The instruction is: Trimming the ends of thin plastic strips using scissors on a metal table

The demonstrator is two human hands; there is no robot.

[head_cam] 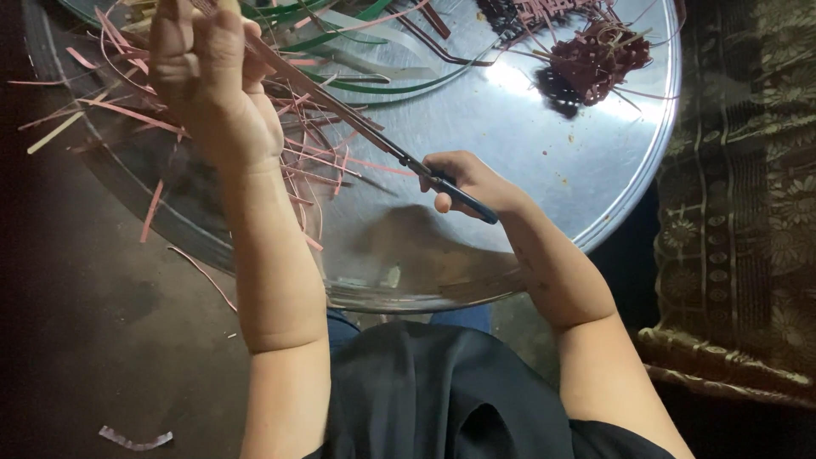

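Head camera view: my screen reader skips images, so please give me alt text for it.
A person's right hand works dark-handled scissors along a strip held up by the left hand, above a large round metal tray strewn with pink strips, green strips and a dark red woven piece.

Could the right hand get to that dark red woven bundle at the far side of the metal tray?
Probably yes: bare tray lies between the right hand and the bundle, but that hand holds scissors.

Tray: big round metal tray [586, 161] gleams in front of me.
Far side: a dark red woven bundle [599, 59] sits on it.
Top edge: green strips [374, 85] curl there.
Right: a patterned cloth [748, 195].
Floor: one pale scrap [134, 440] near my knee.
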